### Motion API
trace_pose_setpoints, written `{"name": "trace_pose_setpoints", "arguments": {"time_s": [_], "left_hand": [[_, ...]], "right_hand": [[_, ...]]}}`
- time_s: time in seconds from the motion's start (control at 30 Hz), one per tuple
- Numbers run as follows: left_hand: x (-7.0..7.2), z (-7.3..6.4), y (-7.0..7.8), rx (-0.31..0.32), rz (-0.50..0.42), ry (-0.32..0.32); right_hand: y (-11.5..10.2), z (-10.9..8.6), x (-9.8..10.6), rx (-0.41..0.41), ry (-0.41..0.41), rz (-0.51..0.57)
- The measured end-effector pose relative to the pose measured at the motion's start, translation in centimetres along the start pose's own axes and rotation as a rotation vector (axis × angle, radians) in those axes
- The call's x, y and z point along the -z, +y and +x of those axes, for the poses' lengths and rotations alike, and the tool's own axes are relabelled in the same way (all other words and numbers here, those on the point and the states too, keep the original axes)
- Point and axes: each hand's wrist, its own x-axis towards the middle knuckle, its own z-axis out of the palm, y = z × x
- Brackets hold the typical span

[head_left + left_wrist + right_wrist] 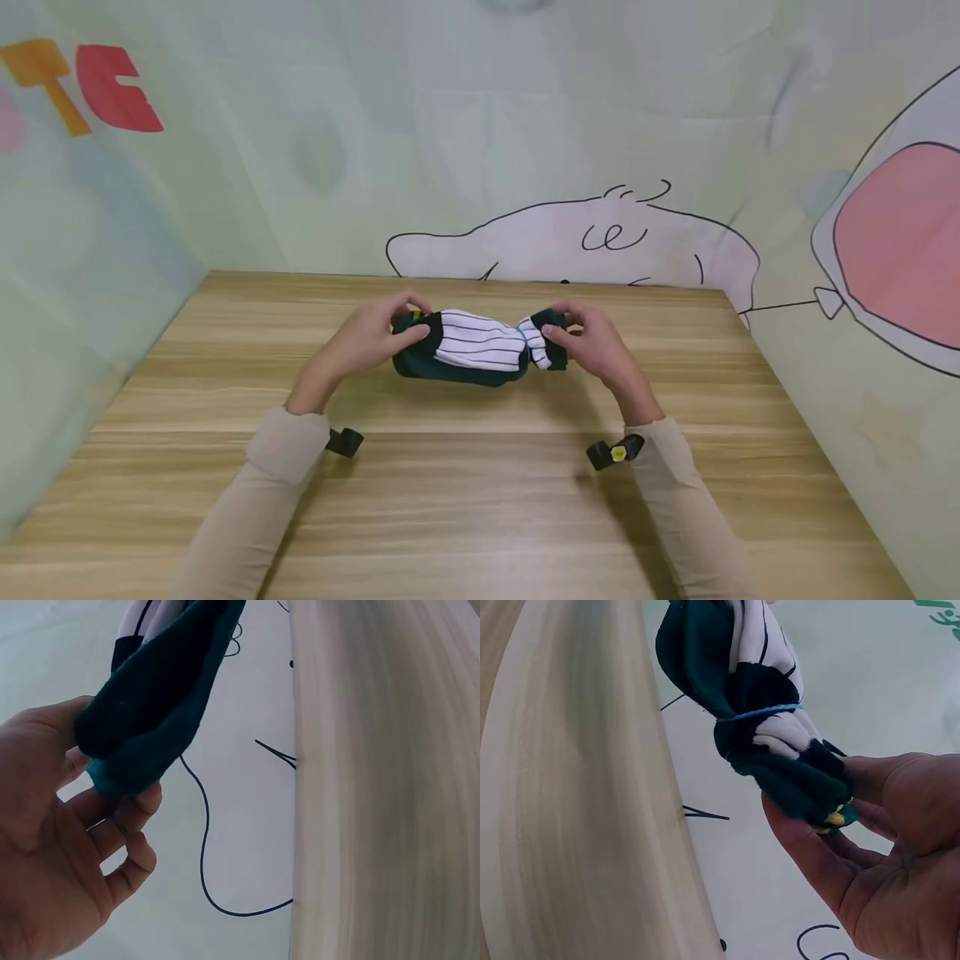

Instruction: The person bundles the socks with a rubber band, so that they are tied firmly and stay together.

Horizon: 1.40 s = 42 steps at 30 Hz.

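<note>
A bundle of socks [480, 342], dark green with white, black-striped parts, is held lengthwise between my two hands above the table. A thin blue band [761, 712] is wrapped tightly round it near its right end and gathers the cloth there. My left hand [367, 335] pinches the rounded left end, thumb in front and fingers behind. With thumb and fingertips my right hand [596, 342] grips the short gathered end beyond the band. In the right wrist view, a bit of yellow [835, 819] shows at that end.
Beneath the hands lies a wood-grain table [480, 500]. A pale printed cloth backdrop [480, 150] with cartoon drawings rises along its back and sides. Small black camera mounts [345, 442] sit at both wrists, beside the beige sleeves [255, 500].
</note>
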Motion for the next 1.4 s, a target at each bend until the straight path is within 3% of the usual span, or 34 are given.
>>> {"name": "trace_pose_setpoints", "arguments": {"time_s": [0.3, 0.5, 0.67, 0.97, 1.4], "left_hand": [[-0.9, 0.4, -1.1, 0.003, 0.052, -0.063], [-1.5, 0.4, -0.9, 0.042, 0.116, -0.131], [-1.8, 0.5, -0.9, 0.069, 0.175, -0.169], [-2.4, 0.7, -1.6, 0.062, 0.23, -0.212], [-3.2, 0.7, -2.9, 0.055, 0.301, -0.213]], "right_hand": [[0.9, 0.4, -0.7, -0.094, -0.072, 0.005], [1.6, 0.8, -1.1, -0.162, -0.124, -0.02], [2.0, 1.0, -1.6, -0.17, -0.119, -0.074], [2.4, 1.2, -2.2, -0.179, -0.143, -0.17], [3.3, 1.5, -2.4, -0.2, -0.141, -0.168]]}}
